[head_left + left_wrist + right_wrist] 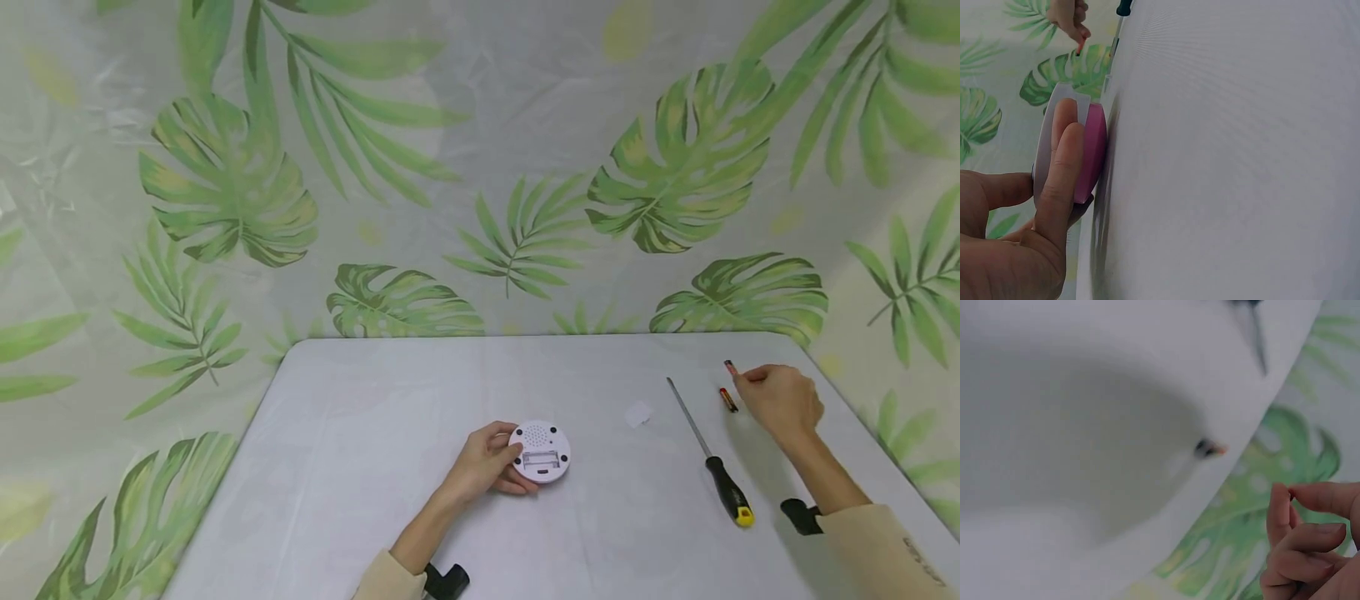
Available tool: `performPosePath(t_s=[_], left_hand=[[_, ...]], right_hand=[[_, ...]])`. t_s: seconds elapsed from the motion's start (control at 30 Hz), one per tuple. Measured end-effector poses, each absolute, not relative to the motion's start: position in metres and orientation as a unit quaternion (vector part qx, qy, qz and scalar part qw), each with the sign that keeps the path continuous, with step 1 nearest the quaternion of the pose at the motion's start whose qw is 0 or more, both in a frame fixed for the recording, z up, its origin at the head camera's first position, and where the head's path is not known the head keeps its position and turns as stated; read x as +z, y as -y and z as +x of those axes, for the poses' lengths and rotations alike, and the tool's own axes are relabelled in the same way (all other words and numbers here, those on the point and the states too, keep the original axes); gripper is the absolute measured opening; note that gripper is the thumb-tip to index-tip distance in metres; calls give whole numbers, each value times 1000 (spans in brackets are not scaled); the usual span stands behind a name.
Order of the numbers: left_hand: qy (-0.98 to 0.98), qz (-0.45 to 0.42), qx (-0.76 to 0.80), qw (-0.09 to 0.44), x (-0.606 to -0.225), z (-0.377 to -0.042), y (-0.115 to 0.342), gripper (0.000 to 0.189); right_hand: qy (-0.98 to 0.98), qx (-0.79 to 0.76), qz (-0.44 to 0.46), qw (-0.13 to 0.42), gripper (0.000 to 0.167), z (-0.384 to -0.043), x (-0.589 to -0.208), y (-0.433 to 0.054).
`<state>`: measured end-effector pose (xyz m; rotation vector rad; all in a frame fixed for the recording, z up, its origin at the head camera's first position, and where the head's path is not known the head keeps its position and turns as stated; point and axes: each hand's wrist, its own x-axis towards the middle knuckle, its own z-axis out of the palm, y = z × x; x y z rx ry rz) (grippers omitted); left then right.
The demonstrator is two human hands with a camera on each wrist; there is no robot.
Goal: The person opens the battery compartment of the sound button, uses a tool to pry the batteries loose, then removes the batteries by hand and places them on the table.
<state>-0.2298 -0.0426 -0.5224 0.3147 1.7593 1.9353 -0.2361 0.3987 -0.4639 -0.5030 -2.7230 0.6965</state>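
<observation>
My left hand [480, 462] grips a round white device [553, 440] by its left edge, thumb on top and fingers beneath. Its upturned face has a speaker grille, small dark feet and an uncovered battery compartment [542, 459] with no battery in it. The left wrist view shows the pink other side [1093, 150], facing the table. At the right, my right hand [783, 404] pinches a small battery [730, 366] between thumb and fingertips, raised over the table. A second battery [728, 400] lies on the tabletop just below it.
A screwdriver [722, 479] with a black and yellow handle lies between the device and my right arm. Left of its tip is a small white piece [638, 414]. The white table [360, 467] meets a leaf-patterned sheet [525, 167] at its far edge.
</observation>
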Motion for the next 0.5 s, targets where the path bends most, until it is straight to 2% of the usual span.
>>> performPosePath(t_s=[0.13, 0.27, 0.5], left_hand=[[-647, 119, 710, 250, -523, -230, 43, 37], [-646, 119, 711, 251, -523, -230, 43, 39], [-643, 117, 713, 253, -524, -231, 44, 39]], right_hand=[[946, 231, -212, 82, 37, -238, -471, -433], [948, 227, -221, 34, 39, -240, -480, -444], [951, 216, -221, 12, 49, -245, -490, -440]])
